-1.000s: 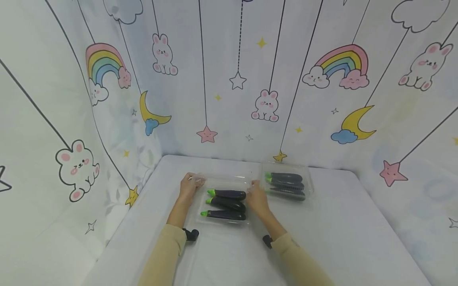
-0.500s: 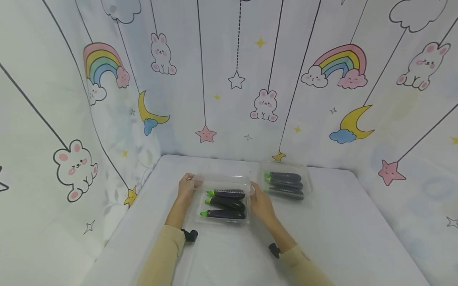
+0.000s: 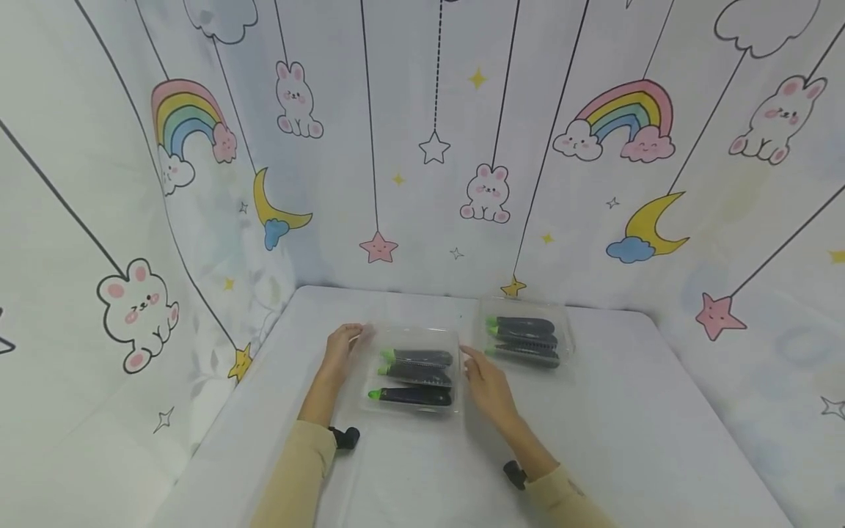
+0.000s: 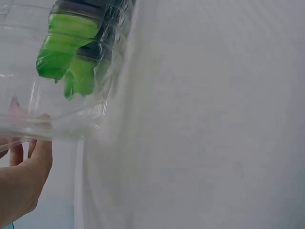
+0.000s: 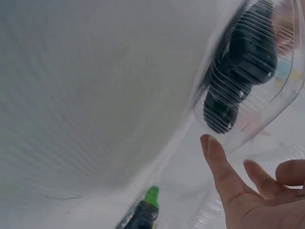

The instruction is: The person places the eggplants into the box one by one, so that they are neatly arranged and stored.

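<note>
A clear plastic box [image 3: 411, 338] lies between both hands, with three dark eggplants [image 3: 416, 397] with bright green stems inside. Its ribbed lid lies low over the eggplants. My left hand [image 3: 339, 356] is at the box's back left corner, fingers fairly straight. In the left wrist view, the fingertips of this left hand [image 4: 31, 171] are right at the box's rim [image 4: 52, 129]. At the right side, my right hand [image 3: 490, 386] has its fingers loosely bent, holding nothing. The right wrist view shows its index fingertip [image 5: 212, 143] just off the box corner.
A second clear box [image 3: 565, 326] with three eggplants [image 3: 526, 341] stands behind and to the right, near the back edge of the white table [image 3: 627, 411]. A fabric backdrop [image 3: 422, 198] with rabbits and rainbows rises behind and at both sides.
The lid has come down from the back over the eggplants. My right hand has moved back toward me and right, off the box; my left hand has loosened and shifted slightly left.
</note>
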{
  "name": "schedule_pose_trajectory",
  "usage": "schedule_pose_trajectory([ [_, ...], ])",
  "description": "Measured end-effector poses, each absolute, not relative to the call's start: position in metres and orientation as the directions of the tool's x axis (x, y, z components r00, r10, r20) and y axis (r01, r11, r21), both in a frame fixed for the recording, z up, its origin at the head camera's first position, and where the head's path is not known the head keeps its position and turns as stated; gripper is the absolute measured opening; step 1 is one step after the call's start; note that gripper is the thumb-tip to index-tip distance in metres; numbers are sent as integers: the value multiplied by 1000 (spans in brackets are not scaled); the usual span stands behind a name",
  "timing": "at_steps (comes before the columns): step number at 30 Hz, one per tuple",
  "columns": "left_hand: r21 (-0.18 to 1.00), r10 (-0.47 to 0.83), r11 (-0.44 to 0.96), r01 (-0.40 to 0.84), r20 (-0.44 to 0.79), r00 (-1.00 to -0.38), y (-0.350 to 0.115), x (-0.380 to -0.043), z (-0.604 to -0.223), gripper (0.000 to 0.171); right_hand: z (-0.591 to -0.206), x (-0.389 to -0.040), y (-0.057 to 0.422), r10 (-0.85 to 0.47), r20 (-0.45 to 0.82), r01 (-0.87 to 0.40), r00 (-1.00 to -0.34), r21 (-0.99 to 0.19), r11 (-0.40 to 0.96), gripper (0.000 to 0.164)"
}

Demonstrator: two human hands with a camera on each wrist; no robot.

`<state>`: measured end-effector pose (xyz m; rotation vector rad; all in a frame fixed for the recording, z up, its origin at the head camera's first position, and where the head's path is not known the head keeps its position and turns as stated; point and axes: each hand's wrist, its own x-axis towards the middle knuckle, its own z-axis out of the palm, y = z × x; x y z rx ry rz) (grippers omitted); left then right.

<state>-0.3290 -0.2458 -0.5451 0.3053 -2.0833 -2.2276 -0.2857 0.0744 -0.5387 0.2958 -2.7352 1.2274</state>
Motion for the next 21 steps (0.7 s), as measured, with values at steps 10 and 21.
schedule_pose_trajectory([
  [10,987,-100,-41,-158,-161,-982,-261,-300,-543,53,-535,-275,73,-99,53,-104,-994,-759,643,48],
  [21,984,-100,140,-108,-94,-991,-267,-257,-541,52,-536,-261,82,-136,75,-144,-988,-770,621,47],
])
